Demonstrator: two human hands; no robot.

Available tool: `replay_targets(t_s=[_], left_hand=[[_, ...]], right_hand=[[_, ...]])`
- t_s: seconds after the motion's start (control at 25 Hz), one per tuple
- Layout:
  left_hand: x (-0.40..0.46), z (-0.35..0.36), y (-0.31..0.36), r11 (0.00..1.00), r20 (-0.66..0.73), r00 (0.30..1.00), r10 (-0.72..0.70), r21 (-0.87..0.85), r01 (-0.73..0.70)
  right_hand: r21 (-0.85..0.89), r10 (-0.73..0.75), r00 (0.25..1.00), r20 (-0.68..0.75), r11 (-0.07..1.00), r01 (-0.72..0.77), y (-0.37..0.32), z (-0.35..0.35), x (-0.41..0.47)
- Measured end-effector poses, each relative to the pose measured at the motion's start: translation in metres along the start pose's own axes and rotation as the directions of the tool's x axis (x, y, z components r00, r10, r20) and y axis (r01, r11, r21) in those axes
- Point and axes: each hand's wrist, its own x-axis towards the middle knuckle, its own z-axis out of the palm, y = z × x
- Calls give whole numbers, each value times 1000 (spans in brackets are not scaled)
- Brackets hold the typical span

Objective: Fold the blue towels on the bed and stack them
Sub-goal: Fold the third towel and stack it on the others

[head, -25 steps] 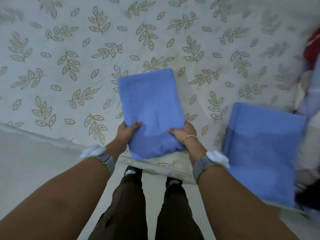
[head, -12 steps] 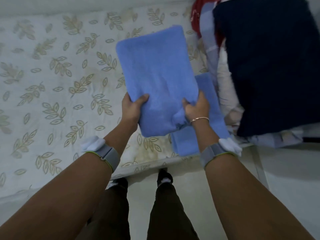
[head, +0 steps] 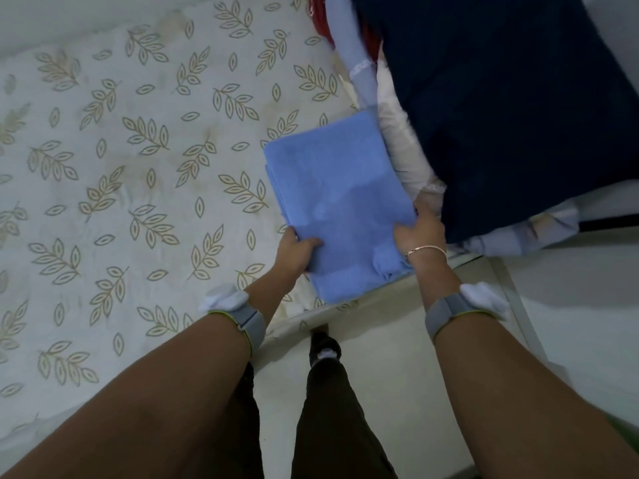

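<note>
- My left hand [head: 295,248] grips the near left edge of the folded blue towel [head: 337,202], thumb on top and fingers tucked underneath.
- My right hand [head: 420,233] clasps the near right edge of the same towel, thumb pressed onto the upper face, fingers hidden below.
- The towel lies flat near the front right corner of the bed [head: 138,167], its near end reaching just past the mattress edge.
- Along its left side I can see extra blue layers peeking out beneath the top face; whether that is a second towel under it or just its own folds, I cannot tell.
- A white pillow [head: 404,150] sits just beside the towel's right edge, and a dark navy blanket [head: 518,108] is heaped on it and to the right.
- The bed sheet is pale with a tan leaf print.
- A thin bracelet [head: 427,250] circles my right wrist, and each forearm carries a grey strap with a white piece on it.
- My legs in dark trousers [head: 332,409] stand on the pale floor [head: 397,357] close to the bed.
</note>
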Motion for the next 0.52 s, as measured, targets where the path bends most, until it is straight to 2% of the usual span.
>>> replay_targets(t_s=[0.08, 0.16, 0.24, 0.4, 0.52], left_hand=[[-1, 4, -1, 998, -90, 994, 55, -31, -58], [-3, 6, -3, 995, -99, 994, 40, 95, -30], [3, 8, -10, 982, -115, 993, -24, 183, 45], [22, 7, -3, 1000, -303, 953, 6, 22, 1], [46, 10, -2, 992, -206, 975, -83, -114, 61]], right_hand=[[95, -30, 997, -67, 995, 36, -2, -2, 0], [-45, -64, 996, -60, 997, 62, 3, 4, 3], [-217, -58, 998, 23, 974, 61, 10, 12, 16], [-150, -197, 968, 154, 964, 220, -3, 26, 41], [-184, -126, 970, 207, 969, 166, -11, 43, 60]])
